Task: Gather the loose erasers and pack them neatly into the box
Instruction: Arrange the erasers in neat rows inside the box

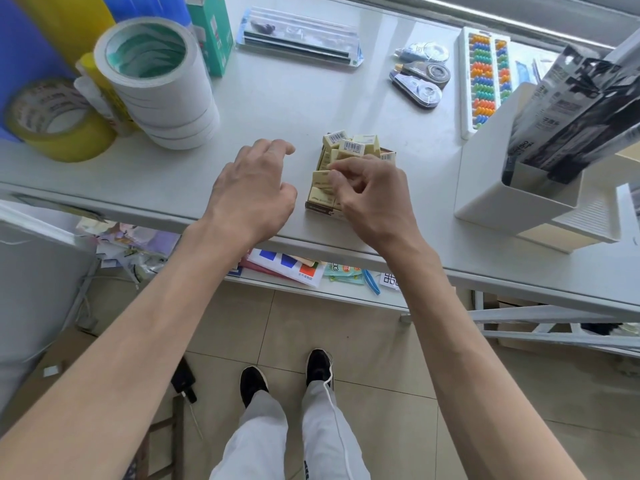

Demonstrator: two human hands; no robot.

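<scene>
Right hand (367,199) pinching one eraser (320,177) over the box (320,210) near the table (277,109) edge; left hand (251,192) loose beside, holding nothing. Erasers (349,144) heaped high at the far end: likely to slide off if bumped.

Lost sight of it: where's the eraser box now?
Head view, centre: the box sits near the table's front edge, under the right hand, right of the left hand.
</scene>
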